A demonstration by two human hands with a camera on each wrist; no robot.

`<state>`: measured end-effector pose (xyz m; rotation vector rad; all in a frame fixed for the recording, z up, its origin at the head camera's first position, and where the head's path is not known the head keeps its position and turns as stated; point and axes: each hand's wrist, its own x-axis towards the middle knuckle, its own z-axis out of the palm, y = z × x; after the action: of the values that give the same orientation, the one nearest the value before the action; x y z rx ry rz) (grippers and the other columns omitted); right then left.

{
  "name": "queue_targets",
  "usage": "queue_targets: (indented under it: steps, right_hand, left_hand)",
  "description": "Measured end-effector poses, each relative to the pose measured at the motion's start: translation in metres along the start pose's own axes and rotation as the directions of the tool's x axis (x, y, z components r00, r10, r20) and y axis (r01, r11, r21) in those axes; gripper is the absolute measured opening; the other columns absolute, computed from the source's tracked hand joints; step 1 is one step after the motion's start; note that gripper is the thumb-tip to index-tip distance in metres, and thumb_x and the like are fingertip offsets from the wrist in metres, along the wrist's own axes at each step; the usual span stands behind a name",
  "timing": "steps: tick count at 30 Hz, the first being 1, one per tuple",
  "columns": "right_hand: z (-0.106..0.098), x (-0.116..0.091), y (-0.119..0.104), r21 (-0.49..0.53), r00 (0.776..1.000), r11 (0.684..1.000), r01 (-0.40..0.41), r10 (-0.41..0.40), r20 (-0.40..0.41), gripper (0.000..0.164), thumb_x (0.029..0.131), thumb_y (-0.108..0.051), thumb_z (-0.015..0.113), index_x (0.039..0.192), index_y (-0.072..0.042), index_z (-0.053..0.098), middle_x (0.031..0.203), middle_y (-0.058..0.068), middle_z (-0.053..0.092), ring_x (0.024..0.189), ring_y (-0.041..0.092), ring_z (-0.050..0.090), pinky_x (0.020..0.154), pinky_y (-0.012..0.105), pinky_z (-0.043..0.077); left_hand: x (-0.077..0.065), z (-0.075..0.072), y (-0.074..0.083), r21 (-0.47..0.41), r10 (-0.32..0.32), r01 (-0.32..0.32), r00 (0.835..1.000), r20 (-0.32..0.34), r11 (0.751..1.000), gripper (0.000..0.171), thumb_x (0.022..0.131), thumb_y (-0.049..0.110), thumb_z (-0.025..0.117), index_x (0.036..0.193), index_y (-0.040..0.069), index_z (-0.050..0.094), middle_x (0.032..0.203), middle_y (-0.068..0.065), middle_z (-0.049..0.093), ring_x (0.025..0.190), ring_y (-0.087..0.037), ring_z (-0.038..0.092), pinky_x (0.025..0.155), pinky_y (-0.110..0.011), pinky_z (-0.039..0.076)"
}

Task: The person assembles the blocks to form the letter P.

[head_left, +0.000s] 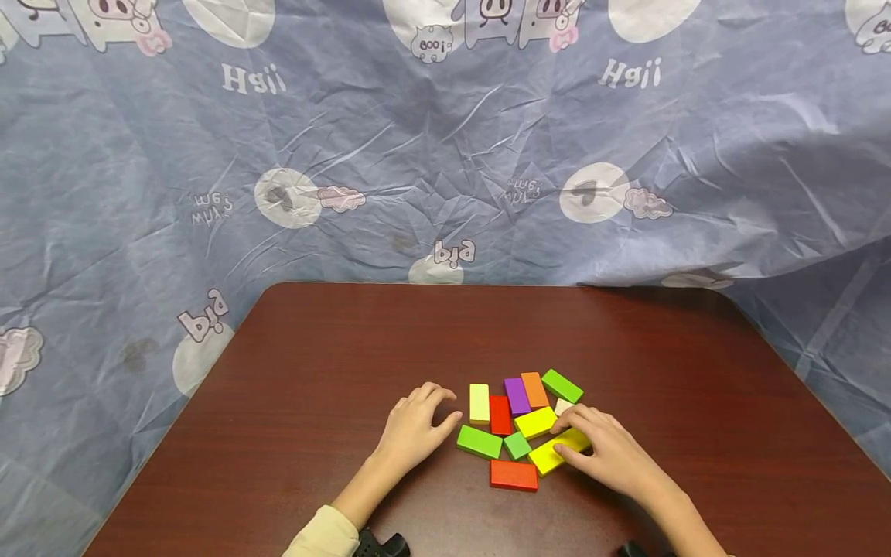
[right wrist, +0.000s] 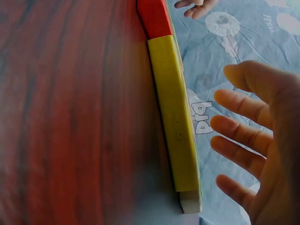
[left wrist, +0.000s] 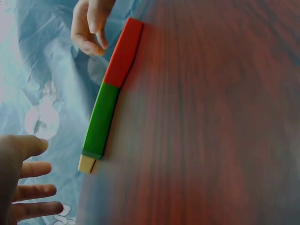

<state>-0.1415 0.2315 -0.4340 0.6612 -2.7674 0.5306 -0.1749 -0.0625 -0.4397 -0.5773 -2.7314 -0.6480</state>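
Note:
Several coloured wooden blocks lie flat in a loose cluster on the table. My left hand (head_left: 415, 424) hovers just left of them, fingers loosely bent, nearest the pale yellow block (head_left: 479, 404) and the green block (head_left: 479, 442). Over the long yellow block (head_left: 545, 459) is my right hand (head_left: 605, 451), its fingers spread and partly covering that block and a small cream block (head_left: 562, 406). From the right wrist view, the fingers (right wrist: 234, 122) look apart from the yellow block (right wrist: 174, 117). Neither hand holds anything.
Red (head_left: 513, 475), purple (head_left: 517, 396), orange (head_left: 534, 390) and further green blocks (head_left: 562, 385) make up the cluster. The dark brown table (head_left: 348, 333) extends around it. A blue printed cloth (head_left: 390, 139) hangs behind the table's far edge.

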Motion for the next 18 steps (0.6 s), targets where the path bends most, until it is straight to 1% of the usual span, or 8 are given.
queue_targets:
  steps: [3, 7, 11, 14, 16, 18]
  right_hand:
    - [0.003, -0.002, 0.0, 0.029, 1.0, 0.999, -0.019, 0.019, 0.02, 0.019, 0.075, -0.028, 0.071, 0.089, -0.032, 0.06, 0.098, -0.02, 0.054, 0.094, 0.006, 0.051, 0.084, 0.039, 0.043]
    - [0.007, -0.004, 0.0, 0.038, 0.998, 0.998, -0.039, 0.037, 0.053, 0.023, 0.073, -0.031, 0.072, 0.092, -0.033, 0.059, 0.1, -0.02, 0.052, 0.096, 0.006, 0.049, 0.084, 0.039, 0.042]
    - [0.01, -0.006, 0.001, 0.038, 0.998, 0.999, -0.023, 0.021, 0.054, 0.027, 0.071, -0.032, 0.074, 0.094, -0.034, 0.06, 0.099, -0.022, 0.051, 0.097, 0.006, 0.048, 0.085, 0.039, 0.04]
    - [0.012, -0.007, 0.002, 0.036, 0.999, 0.999, -0.003, 0.002, 0.051, 0.031, 0.068, -0.032, 0.075, 0.095, -0.035, 0.061, 0.099, -0.022, 0.05, 0.1, 0.006, 0.048, 0.087, 0.039, 0.038]
    - [0.013, -0.008, 0.002, 0.034, 0.998, 0.999, 0.002, -0.004, 0.061, 0.032, 0.068, -0.033, 0.075, 0.097, -0.036, 0.06, 0.101, -0.022, 0.05, 0.103, 0.008, 0.048, 0.089, 0.04, 0.037]
    - [0.014, -0.009, 0.002, 0.033, 0.997, 0.999, 0.0, -0.003, 0.081, 0.033, 0.069, -0.035, 0.075, 0.098, -0.036, 0.06, 0.103, -0.02, 0.051, 0.106, 0.01, 0.048, 0.09, 0.041, 0.035]
  left_hand:
    - [0.001, 0.004, 0.002, -0.013, 0.017, -0.017, 1.0, 0.024, 1.0, 0.021, 0.084, 0.039, 0.059, 0.098, 0.023, 0.063, 0.099, 0.008, 0.06, 0.093, -0.011, 0.057, 0.073, -0.031, 0.047]
    - [0.001, 0.01, 0.002, -0.049, 0.016, -0.013, 0.998, 0.055, 0.999, 0.017, 0.084, 0.039, 0.06, 0.092, 0.024, 0.063, 0.092, 0.01, 0.06, 0.088, -0.009, 0.056, 0.07, -0.03, 0.046]
    - [0.0, 0.016, 0.0, -0.101, 0.011, 0.001, 0.993, 0.118, 0.995, 0.022, 0.083, 0.044, 0.059, 0.092, 0.024, 0.062, 0.087, 0.011, 0.057, 0.084, -0.006, 0.054, 0.07, -0.027, 0.045]
    - [-0.002, 0.02, 0.0, -0.165, 0.022, 0.007, 0.985, 0.173, 0.986, 0.025, 0.082, 0.046, 0.059, 0.094, 0.024, 0.061, 0.086, 0.012, 0.054, 0.083, -0.004, 0.051, 0.073, -0.026, 0.041]
    - [-0.003, 0.022, -0.001, -0.202, 0.033, 0.007, 0.981, 0.193, 0.979, 0.026, 0.081, 0.047, 0.061, 0.095, 0.024, 0.061, 0.085, 0.012, 0.053, 0.084, -0.004, 0.049, 0.073, -0.024, 0.039]
    - [-0.003, 0.023, 0.0, -0.225, 0.042, 0.004, 0.979, 0.198, 0.974, 0.027, 0.08, 0.046, 0.062, 0.095, 0.024, 0.06, 0.084, 0.012, 0.052, 0.083, -0.003, 0.047, 0.073, -0.023, 0.036]
